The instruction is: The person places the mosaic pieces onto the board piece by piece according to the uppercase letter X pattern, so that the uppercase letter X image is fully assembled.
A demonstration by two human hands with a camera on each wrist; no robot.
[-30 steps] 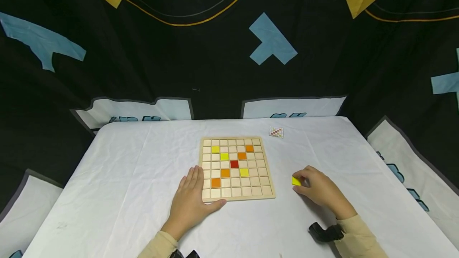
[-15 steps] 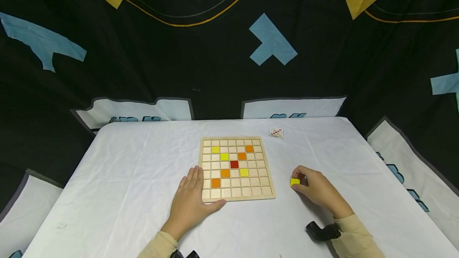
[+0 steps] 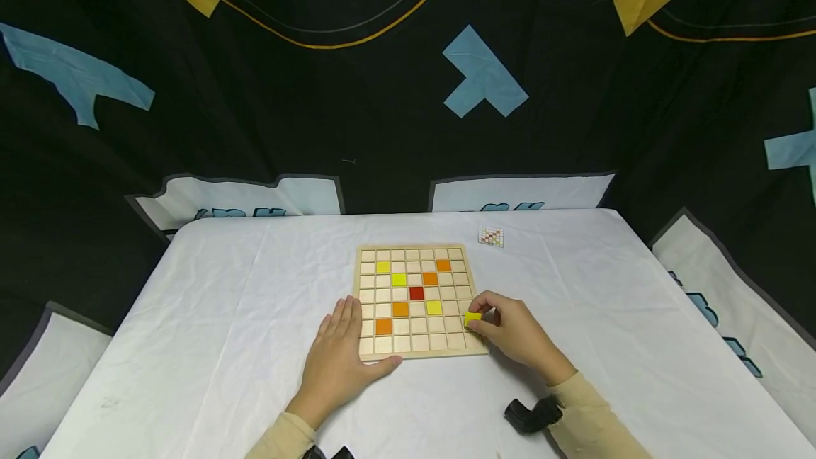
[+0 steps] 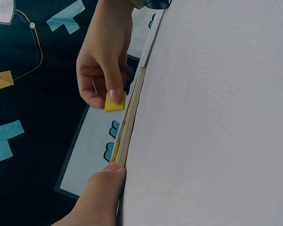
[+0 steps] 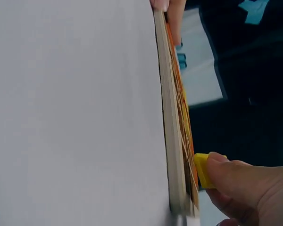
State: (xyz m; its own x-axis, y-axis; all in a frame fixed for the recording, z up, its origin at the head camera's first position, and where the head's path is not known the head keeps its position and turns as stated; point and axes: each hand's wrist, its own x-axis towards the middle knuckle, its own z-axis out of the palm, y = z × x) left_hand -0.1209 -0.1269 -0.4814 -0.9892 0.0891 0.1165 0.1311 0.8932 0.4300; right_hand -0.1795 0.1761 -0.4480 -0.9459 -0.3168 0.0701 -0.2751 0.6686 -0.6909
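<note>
A square wooden grid board (image 3: 423,354) lies on the white table, with yellow, orange and one red tile (image 3: 416,293) set in some of its cells. My left hand (image 3: 338,353) rests along the board's left side, fingers straight, with the thumb at the front left edge. Between thumb and fingers my right hand (image 3: 513,331) pinches a yellow tile (image 3: 472,319) over the right edge of the board. In the right wrist view the pinched tile (image 5: 203,170) shows just above the grid's surface.
A small printed card (image 3: 491,236) with a coloured grid pattern lies behind the board to the right. The white cloth (image 3: 210,324) covers the table. A black curtain (image 3: 382,126) with coloured shapes hangs behind it.
My right hand has moved left with the yellow tile, from the cloth beside the board to over its right edge. The left hand has stayed in place.
</note>
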